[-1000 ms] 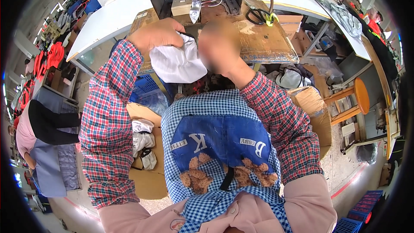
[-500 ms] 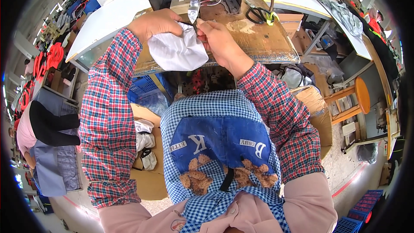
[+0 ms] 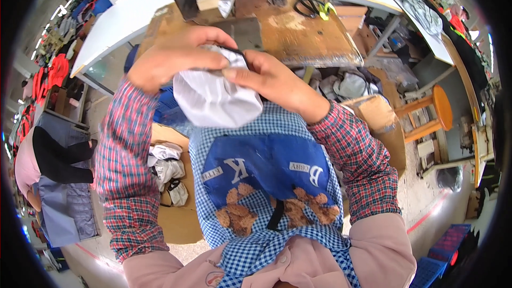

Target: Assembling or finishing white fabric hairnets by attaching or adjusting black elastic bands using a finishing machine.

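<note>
A white, pouch-shaped cloth piece (image 3: 218, 101) with a black edge hangs between my two hands, in front of the worn wooden tabletop (image 3: 298, 34). My left hand (image 3: 173, 58) is closed on its upper left side, fingers curled over the black edge. From the right, my right hand (image 3: 282, 82) pinches the same edge, its thumb pointing across the cloth. Both hands nearly meet at the top of the piece. Beyond them, apart from the cloth, stands a machine with a dark metal housing (image 3: 186, 0) and a pale metal tip (image 3: 226, 2).
Below left, a cardboard box (image 3: 178, 226) holds several white cloth pieces (image 3: 169, 168). More cloth lies in a carton (image 3: 373, 112) at right, near a wooden stool (image 3: 441, 108). A black cable coil (image 3: 312, 6) rests on the tabletop. A person (image 3: 58, 154) bends over at far left.
The white cloth has come away from the machine's metal tip, toward me and lower. Both hands moved with it, still holding, and the right thumb now lies across the cloth.
</note>
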{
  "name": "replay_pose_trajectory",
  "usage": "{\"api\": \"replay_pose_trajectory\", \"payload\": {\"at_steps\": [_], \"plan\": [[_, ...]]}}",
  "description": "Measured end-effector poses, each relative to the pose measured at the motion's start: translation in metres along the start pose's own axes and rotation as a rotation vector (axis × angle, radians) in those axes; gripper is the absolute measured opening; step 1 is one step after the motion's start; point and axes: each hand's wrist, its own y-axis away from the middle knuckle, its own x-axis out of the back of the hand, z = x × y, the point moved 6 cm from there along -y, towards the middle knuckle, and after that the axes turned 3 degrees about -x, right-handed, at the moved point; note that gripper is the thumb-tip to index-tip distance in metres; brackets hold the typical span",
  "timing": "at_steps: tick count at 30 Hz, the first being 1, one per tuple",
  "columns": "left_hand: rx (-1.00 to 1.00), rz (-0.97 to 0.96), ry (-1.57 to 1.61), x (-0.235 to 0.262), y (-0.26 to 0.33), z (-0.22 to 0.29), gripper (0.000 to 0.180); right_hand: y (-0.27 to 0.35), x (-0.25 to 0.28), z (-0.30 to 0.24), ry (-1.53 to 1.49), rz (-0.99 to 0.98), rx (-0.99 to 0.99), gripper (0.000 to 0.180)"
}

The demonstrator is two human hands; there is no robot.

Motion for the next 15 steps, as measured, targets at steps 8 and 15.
{"api": "replay_pose_trajectory", "payload": {"at_steps": [8, 15], "plan": [[0.052, 0.222, -0.571, -0.051, 0.112, -0.158, 0.038, 0.207, 0.147, 0.061, -0.308, 0.689, -0.245, 0.035], [0.090, 0.592, -0.561, -0.068, 0.085, -0.201, 0.019, 0.393, 0.238, 0.245, 1.157, 0.677, -0.844, 0.056]]}}
